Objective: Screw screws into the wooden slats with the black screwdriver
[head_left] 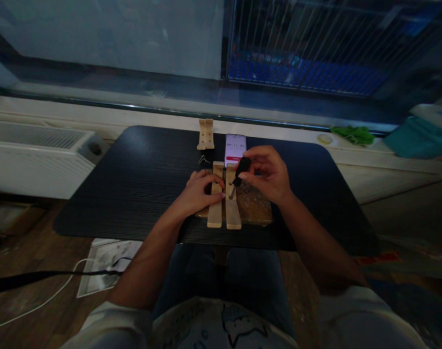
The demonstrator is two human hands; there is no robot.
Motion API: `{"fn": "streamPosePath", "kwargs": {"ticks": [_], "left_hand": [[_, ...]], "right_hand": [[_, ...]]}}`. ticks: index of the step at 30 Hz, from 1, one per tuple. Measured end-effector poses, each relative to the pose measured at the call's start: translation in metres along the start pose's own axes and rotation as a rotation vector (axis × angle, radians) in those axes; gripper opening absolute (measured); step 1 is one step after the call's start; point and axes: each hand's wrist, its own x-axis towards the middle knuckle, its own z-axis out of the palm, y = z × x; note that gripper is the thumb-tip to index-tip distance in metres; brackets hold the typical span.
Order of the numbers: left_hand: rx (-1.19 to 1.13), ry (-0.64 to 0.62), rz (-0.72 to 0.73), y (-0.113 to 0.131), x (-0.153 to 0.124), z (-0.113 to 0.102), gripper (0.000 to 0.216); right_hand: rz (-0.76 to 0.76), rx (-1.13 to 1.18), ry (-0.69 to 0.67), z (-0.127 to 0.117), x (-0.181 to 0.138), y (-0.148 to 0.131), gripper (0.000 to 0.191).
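Two pale wooden pieces with raised far ends lie side by side: the left wooden piece (pixel 215 213) and the right wooden piece (pixel 233 213). They rest on a brown, plastic-wrapped board (pixel 257 208) near the table's front edge. My left hand (pixel 199 194) is closed over the left wooden piece, thumb and fingertips reaching the gap between the two. Pinched in my right hand (pixel 268 172) is a short screwdriver (pixel 243 167) with a black handle, tilted. Its metal shaft points down at a hole in the right wooden piece. Whether a screw sits there is too small to tell.
Behind the board on the black table (pixel 133 184) stand a lit phone (pixel 235 145) and two more wooden pieces (pixel 206 133). Small metal parts (pixel 204 160) lie before those pieces. A radiator (pixel 42 150) is at left; a window sill with green leaves (pixel 353 135) runs behind.
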Motion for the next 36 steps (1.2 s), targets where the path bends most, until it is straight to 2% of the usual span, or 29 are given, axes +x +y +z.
{"fn": "streamPosePath", "kwargs": {"ticks": [6, 11, 23, 30, 36], "left_hand": [[0.005, -0.006, -0.006, 0.0, 0.0, 0.0, 0.015], [-0.001, -0.012, 0.0, 0.0, 0.0, 0.0, 0.016], [-0.004, -0.001, 0.004, -0.002, 0.0, 0.001, 0.016], [-0.018, -0.006, 0.007, -0.001, -0.001, -0.001, 0.016], [-0.001, -0.01, -0.013, -0.001, 0.0, -0.001, 0.017]], "right_hand": [[-0.046, -0.052, 0.049, 0.002, -0.001, 0.001, 0.033], [-0.009, -0.112, 0.051, 0.002, -0.001, -0.001, 0.031], [-0.022, -0.095, 0.05, 0.002, 0.001, 0.0, 0.032], [-0.072, -0.063, -0.109, -0.006, 0.0, 0.001, 0.027], [0.027, 0.157, -0.219, -0.005, 0.0, -0.003, 0.028]]}}
